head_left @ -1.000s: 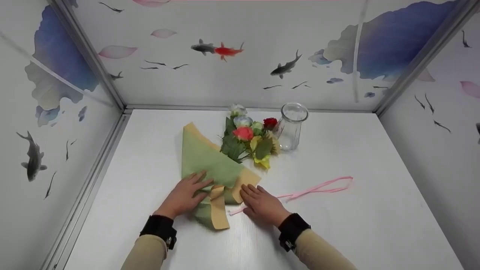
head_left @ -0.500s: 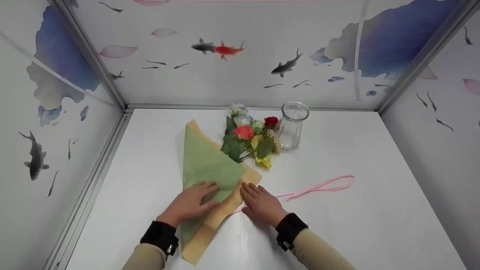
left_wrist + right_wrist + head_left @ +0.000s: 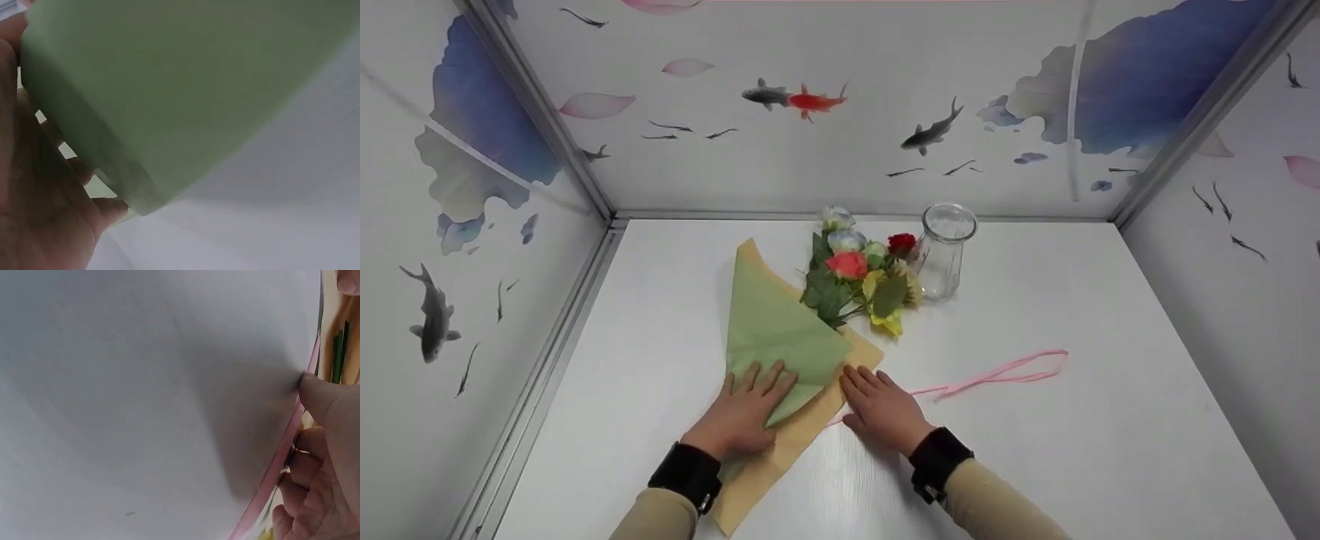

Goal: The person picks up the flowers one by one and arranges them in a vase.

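Note:
A sheet of wrapping paper (image 3: 780, 330), green on one face and tan on the other, lies partly folded over itself. My left hand (image 3: 744, 412) rests on its green face with the fingers spread. In the left wrist view, green paper (image 3: 185, 90) rises beside that hand's palm and fingers. My right hand (image 3: 889, 409) presses the paper's tan right edge with straightened fingers. A pink ribbon (image 3: 997, 373) runs beneath the right hand, and its strand passes by the thumb in the right wrist view. Green stems (image 3: 337, 354) show there beside the tan paper.
Beyond the paper lie artificial flowers (image 3: 847, 265) in red, white, blue and yellow with green leaves. A glass jar (image 3: 945, 259) stands upright just right of them. The white table (image 3: 1072, 450) is bounded by printed panels on three sides.
The lower folded flap has dropped open toward the front, showing a long tan strip. My left hand shifted with it and its fingers spread. The right hand has stayed nearly still.

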Action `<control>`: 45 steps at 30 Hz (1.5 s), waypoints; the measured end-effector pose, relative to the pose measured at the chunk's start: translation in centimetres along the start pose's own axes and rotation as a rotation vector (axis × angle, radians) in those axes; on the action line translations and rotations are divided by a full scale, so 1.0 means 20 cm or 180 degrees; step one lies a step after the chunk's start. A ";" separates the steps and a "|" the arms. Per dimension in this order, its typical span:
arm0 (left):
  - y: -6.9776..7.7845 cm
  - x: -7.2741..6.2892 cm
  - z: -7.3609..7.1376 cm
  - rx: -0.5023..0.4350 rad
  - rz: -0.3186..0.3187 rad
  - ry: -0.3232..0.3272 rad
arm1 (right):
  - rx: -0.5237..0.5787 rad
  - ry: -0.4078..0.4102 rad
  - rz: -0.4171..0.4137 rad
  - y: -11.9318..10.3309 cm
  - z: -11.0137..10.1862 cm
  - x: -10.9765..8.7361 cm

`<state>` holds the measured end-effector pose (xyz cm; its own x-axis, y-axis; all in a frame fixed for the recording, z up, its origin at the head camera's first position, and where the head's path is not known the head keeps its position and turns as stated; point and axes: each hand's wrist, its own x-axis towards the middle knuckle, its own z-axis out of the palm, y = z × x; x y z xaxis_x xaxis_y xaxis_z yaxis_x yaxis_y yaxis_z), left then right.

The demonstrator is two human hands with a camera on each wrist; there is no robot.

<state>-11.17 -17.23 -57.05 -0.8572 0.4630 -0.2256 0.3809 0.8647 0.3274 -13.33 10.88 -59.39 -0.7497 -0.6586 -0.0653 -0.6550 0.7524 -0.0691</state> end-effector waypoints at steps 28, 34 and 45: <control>-0.40 -0.15 -0.12 -0.1038 -0.1897 0.1209 | 0.0012 0.0387 -0.0425 0.05 0.03 -0.06; -0.47 -0.19 -0.11 -0.1351 -0.2330 0.1058 | 0.0173 0.0417 -0.0492 0.06 0.03 -0.08; -0.43 -0.17 -0.03 -0.0602 -0.2200 0.1502 | 0.0172 0.0237 -0.0558 0.06 0.01 -0.08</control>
<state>-11.71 -26.31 -58.45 -0.9460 -0.3217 -0.0392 -0.3084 0.8565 0.4139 -12.80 12.83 -59.56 -0.6309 -0.7754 0.0260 -0.7715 0.6235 -0.1264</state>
